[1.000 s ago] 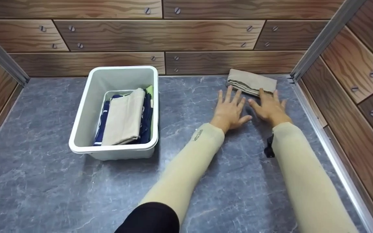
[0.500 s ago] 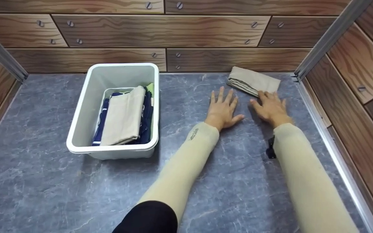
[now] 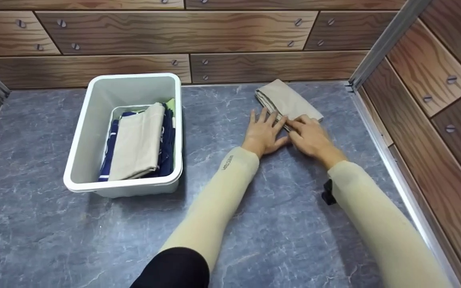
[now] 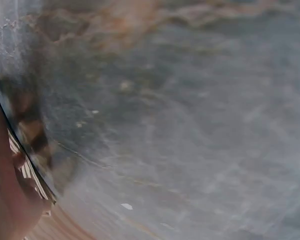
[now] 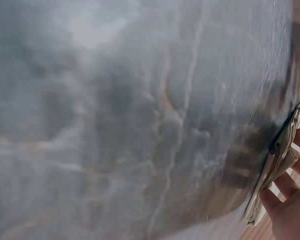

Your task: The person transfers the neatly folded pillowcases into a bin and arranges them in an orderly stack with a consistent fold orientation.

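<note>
Near the far right corner of the grey desk [image 3: 254, 224], both hands meet the folded beige cloth [image 3: 288, 102], the left hand [image 3: 263, 134] flat-fingered at its near edge, the right hand [image 3: 312, 138] apparently pinching it, so a lift probably needs a firmer two-handed hold.

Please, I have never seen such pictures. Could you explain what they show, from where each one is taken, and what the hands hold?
No machine here: a person works with bare hands. The wide picture comes from a camera on the head, looking down. The two blurred ones come from cameras on the wrists, close to the grey marbled surface. On it stands a white bin with folded clothes, and a folded beige cloth lies near the far wall. The left hand lies flat, fingertips at the cloth's edge. The right hand grips that near edge.
</note>
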Motion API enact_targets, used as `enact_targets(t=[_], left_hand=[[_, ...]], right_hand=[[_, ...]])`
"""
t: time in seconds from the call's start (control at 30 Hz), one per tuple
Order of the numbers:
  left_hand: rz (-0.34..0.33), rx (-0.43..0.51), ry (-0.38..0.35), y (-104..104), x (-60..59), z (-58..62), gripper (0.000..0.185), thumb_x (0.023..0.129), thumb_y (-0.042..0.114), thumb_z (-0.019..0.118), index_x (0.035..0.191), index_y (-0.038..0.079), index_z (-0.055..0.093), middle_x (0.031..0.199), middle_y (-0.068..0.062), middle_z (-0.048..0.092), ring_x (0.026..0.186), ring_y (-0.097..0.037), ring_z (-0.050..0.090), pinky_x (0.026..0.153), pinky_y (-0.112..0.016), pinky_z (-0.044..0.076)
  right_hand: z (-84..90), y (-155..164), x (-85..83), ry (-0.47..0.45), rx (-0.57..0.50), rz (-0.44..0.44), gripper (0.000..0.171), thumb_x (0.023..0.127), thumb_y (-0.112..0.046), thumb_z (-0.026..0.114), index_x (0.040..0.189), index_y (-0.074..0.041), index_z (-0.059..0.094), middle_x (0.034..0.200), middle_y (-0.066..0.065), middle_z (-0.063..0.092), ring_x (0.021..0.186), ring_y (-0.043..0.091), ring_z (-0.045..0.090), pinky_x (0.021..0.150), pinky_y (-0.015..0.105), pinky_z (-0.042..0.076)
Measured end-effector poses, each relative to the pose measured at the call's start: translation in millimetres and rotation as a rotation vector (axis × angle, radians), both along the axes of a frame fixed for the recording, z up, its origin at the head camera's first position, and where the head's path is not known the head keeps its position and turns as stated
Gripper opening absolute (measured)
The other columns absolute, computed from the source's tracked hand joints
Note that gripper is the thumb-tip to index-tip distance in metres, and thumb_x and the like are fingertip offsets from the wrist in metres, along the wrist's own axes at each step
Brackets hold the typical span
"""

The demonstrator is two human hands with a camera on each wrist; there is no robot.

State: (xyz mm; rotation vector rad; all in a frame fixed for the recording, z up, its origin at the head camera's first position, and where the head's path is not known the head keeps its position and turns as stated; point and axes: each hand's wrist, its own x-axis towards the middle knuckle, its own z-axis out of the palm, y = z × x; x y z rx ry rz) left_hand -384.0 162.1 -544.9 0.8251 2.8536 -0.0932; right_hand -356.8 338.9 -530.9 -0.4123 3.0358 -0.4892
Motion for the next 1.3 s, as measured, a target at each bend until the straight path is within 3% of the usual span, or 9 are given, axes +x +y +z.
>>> enact_targets(t=[0.17, 0.33, 0.6, 0.73, 0.8, 0.9, 1.0, 1.17, 1.3], left_hand=[[-0.007, 0.037, 0.013, -12, 9.1, -3.8, 0.077, 0.097, 0.073, 0.015, 0.161, 0.032, 0.005, 0.168, 0.001, 0.01, 0.154, -0.033, 0.006, 0.122, -0.06, 0.006], [-0.017, 0.059, 0.004, -17, 26.6, -7.9, 0.078, 0.097, 0.073, 0.016, 0.161, 0.03, 0.01, 0.168, 0.0, 0.012, 0.153, -0.035, 0.008, 0.122, -0.061, 0.007], [-0.054, 0.013, 0.023, -25, 57.8, -3.3, 0.082, 0.096, 0.075, 0.021, 0.161, 0.025, 0.014, 0.165, -0.004, 0.02, 0.15, -0.037, 0.018, 0.122, -0.059, 0.011], [-0.086, 0.062, 0.024, -35, 66.4, -0.2, 0.08, 0.097, 0.071, 0.027, 0.16, 0.021, 0.022, 0.163, -0.008, 0.024, 0.151, -0.038, 0.014, 0.123, -0.058, 0.009], [-0.107, 0.111, 0.062, -40, 67.4, 2.5, 0.075, 0.099, 0.068, 0.029, 0.157, 0.022, 0.03, 0.16, -0.008, 0.03, 0.15, -0.037, 0.017, 0.123, -0.057, 0.01], [-0.134, 0.168, 0.17, -46, 62.0, 7.1, 0.066, 0.1, 0.064, 0.033, 0.153, 0.025, 0.035, 0.158, -0.01, 0.031, 0.149, -0.038, 0.02, 0.123, -0.056, 0.013], [-0.1, 0.179, 0.221, -52, 53.4, 11.8, 0.067, 0.1, 0.064, 0.033, 0.157, 0.03, 0.026, 0.163, -0.012, 0.02, 0.151, -0.041, 0.011, 0.123, -0.057, 0.012], [0.035, 0.091, 0.099, -63, 45.0, 13.9, 0.075, 0.098, 0.071, 0.023, 0.161, 0.035, 0.003, 0.169, -0.006, 0.0, 0.151, -0.042, -0.014, 0.122, -0.059, 0.0], [0.077, 0.051, 0.024, -69, 47.0, 11.2, 0.075, 0.097, 0.072, 0.02, 0.161, 0.035, 0.005, 0.169, -0.005, 0.005, 0.151, -0.042, -0.014, 0.122, -0.06, -0.001]], right_hand=[[3.1, -3, 14.1, 0.027, -0.03, 0.06, 0.046, 0.099, -0.024, 0.045, 0.14, -0.008, 0.058, 0.127, 0.016, 0.058, 0.116, 0.039, 0.051, 0.097, 0.056, 0.042], [-0.3, -3, 30.5, 0.07, -0.038, 0.091, 0.043, 0.097, -0.022, 0.049, 0.134, -0.006, 0.063, 0.118, 0.016, 0.062, 0.107, 0.038, 0.054, 0.09, 0.053, 0.045], [-5.7, -2, 51.9, 0.106, -0.045, 0.111, 0.041, 0.091, -0.019, 0.056, 0.129, -0.007, 0.067, 0.112, 0.01, 0.063, 0.102, 0.032, 0.056, 0.084, 0.05, 0.046], [-6.5, -2, 56.4, 0.125, -0.049, 0.135, 0.04, 0.089, -0.018, 0.058, 0.126, -0.01, 0.069, 0.107, 0.007, 0.063, 0.1, 0.029, 0.055, 0.083, 0.048, 0.046], [-6.1, -2, 58.5, 0.133, -0.044, 0.167, 0.039, 0.088, -0.016, 0.059, 0.125, -0.011, 0.069, 0.107, 0.006, 0.063, 0.1, 0.029, 0.055, 0.084, 0.047, 0.046], [-5.4, -1, 60.6, 0.184, 0.014, 0.205, 0.038, 0.087, -0.016, 0.061, 0.124, -0.012, 0.07, 0.112, 0.007, 0.062, 0.107, 0.03, 0.055, 0.097, 0.051, 0.043], [-5.1, -5, 62.9, 0.26, 0.094, 0.231, 0.036, 0.089, -0.022, 0.063, 0.124, -0.014, 0.069, 0.125, 0.011, 0.059, 0.12, 0.036, 0.051, 0.108, 0.057, 0.034], [-8.3, -15, 70.4, 0.259, 0.176, 0.259, 0.052, 0.096, -0.037, 0.06, 0.144, -0.017, 0.054, 0.151, 0.016, 0.044, 0.14, 0.044, 0.036, 0.114, 0.064, 0.027], [-11.6, -17, 75.2, 0.169, 0.2, 0.254, 0.065, 0.1, -0.044, 0.054, 0.154, -0.012, 0.039, 0.158, 0.016, 0.036, 0.146, 0.042, 0.029, 0.117, 0.064, 0.024]])
